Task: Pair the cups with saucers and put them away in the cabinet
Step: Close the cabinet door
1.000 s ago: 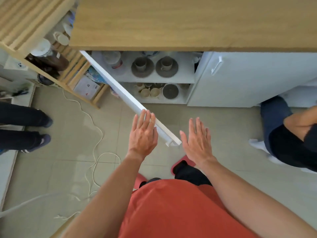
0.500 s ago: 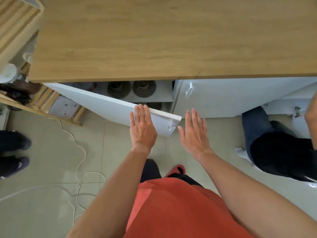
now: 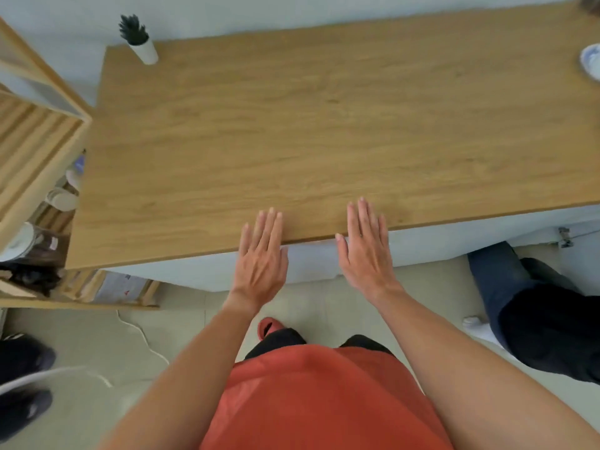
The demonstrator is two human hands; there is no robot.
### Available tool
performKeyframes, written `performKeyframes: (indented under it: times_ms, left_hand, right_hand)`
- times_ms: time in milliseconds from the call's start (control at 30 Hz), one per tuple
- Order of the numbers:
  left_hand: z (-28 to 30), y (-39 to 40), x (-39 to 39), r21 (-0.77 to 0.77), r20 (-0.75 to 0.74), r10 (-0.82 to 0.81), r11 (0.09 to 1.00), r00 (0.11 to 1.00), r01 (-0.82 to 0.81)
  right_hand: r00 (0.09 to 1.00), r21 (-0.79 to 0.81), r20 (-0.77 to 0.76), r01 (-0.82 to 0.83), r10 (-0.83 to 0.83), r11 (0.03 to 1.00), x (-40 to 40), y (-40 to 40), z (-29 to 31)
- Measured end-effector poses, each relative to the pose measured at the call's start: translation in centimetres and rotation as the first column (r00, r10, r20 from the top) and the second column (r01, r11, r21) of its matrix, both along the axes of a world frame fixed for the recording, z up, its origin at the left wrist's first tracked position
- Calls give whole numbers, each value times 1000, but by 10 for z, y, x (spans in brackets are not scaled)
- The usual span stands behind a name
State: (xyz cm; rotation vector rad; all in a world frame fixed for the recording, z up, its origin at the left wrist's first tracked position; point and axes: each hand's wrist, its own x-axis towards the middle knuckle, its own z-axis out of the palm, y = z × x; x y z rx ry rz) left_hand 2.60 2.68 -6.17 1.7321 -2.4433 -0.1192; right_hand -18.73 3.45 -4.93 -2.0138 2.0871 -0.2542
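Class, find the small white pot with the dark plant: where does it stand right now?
In the head view, the white pot stands at the far left corner of the wooden countertop, near the wall.

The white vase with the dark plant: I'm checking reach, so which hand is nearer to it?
Left. The left hand is at the countertop's near edge, below and right of the white vase; the right hand is farther right still.

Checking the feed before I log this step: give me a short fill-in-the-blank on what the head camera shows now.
1. Both hands, left hand and right hand, are open with fingers ____.
2. The white vase stands near the far ____ corner of the wooden countertop.
3. The white cabinet front below the countertop's near edge looks ____.

Missing words: straight; left; closed
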Motion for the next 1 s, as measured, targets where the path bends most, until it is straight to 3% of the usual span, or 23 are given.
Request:
performKeyframes:
  times_ms: [200,333,600,833,1000]
  left_hand:
    - [19,-86,30,56,-25,233,971,972,-231]
    - [19,-122,38,132,-47,298,948,953,-290]
    - [6,-180,46,208,50,241,947,969,-246]
    - [0,-238,46,259,81,247,930,966,-260]
    - [-4,-262,44,213,90,254,940,963,-267]
  right_hand:
    - [1000,-47,8,27,-27,999,41,-70,9]
    - [999,-11,-24,-34,34,999,56,-102,8]
    - [996,128,-45,-66,72,990,55,-173,-5]
    - [989,155,-75,-114,126,981,47,-230,-5]
    - [990,120,-110,-79,93,990,51,-248,-12]
